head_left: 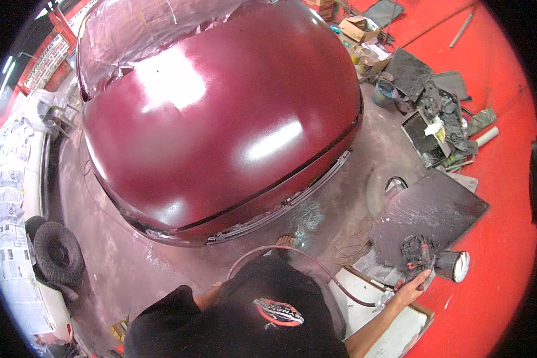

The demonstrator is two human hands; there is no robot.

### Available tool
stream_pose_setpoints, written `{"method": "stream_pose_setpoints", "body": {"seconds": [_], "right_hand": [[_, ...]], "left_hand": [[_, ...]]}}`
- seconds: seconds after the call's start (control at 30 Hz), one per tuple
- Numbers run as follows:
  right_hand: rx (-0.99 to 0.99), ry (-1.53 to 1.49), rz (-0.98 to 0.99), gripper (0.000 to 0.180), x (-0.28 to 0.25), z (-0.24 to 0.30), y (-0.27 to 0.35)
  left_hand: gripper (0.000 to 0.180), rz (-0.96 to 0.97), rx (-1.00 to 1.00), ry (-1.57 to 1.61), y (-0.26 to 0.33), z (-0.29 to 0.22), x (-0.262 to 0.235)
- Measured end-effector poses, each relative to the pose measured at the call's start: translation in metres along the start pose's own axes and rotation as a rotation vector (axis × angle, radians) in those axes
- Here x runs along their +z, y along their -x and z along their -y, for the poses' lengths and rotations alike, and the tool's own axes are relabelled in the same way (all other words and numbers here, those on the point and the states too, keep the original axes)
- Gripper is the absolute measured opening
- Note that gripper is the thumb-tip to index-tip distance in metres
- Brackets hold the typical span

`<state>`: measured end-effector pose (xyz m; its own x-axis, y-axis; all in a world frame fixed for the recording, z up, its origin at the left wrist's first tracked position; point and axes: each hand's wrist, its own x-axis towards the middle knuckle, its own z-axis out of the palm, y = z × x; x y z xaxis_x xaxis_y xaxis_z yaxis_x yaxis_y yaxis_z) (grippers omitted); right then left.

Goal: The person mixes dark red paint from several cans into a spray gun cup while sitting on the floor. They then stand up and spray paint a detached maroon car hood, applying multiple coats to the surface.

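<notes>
My right hand [413, 289], out at the lower right, is closed on a spray gun [428, 275]. A dark hose [346, 290] reaches that gun and arcs back over my body. Beside the gun is a dark cylinder [453, 266] with a pale end; I cannot tell if it is attached. My left forearm [210, 295] bends in front of me, and its hand is hidden behind my black shirt [238, 322]. Ahead stands a car with a glossy dark red hood [220, 131], apart from both hands. Plastic sheeting [161, 30] covers its windshield.
A dark board [429, 218] lies right of the car, near a pale tabletop [370, 325]. Car parts [441, 110], a bucket [385, 93] and cardboard boxes [359, 28] crowd the far right. On the left are a tyre [58, 252] and a newspaper-masked vehicle [8, 209].
</notes>
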<state>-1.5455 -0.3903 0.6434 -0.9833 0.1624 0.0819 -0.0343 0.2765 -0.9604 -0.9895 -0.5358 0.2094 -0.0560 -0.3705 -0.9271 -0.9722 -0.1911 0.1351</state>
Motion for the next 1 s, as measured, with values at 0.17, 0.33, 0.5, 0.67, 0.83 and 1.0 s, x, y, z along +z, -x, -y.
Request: {"method": "stream_pose_setpoints", "body": {"seconds": [0.17,0.33,0.5,0.67,0.83,1.0], "right_hand": [[0.032,0.021,0.021,0.057,0.065,0.020,-0.075],[0.017,-0.071,0.221,0.054,0.143,0.026,-0.156],[-0.024,-0.065,0.369,0.057,0.211,-0.009,-0.270],[-0.101,-0.084,0.566,0.060,0.269,0.031,-0.327],[-0.015,-0.043,0.663,0.060,0.314,0.011,-0.442],[-0.078,-0.022,0.731,0.062,0.359,0.034,-0.494]], "left_hand": [[0.049,-0.042,-0.025,0.106,0.025,-0.083,0.017],[0.048,-0.082,-0.113,0.266,0.053,-0.146,0.083],[0.047,-0.100,-0.240,0.386,0.089,-0.222,0.155],[0.046,-0.089,-0.338,0.476,0.125,-0.315,0.219],[0.045,-0.064,-0.363,0.545,0.135,-0.406,0.249],[0.044,-0.070,-0.352,0.580,0.126,-0.476,0.256]]}}
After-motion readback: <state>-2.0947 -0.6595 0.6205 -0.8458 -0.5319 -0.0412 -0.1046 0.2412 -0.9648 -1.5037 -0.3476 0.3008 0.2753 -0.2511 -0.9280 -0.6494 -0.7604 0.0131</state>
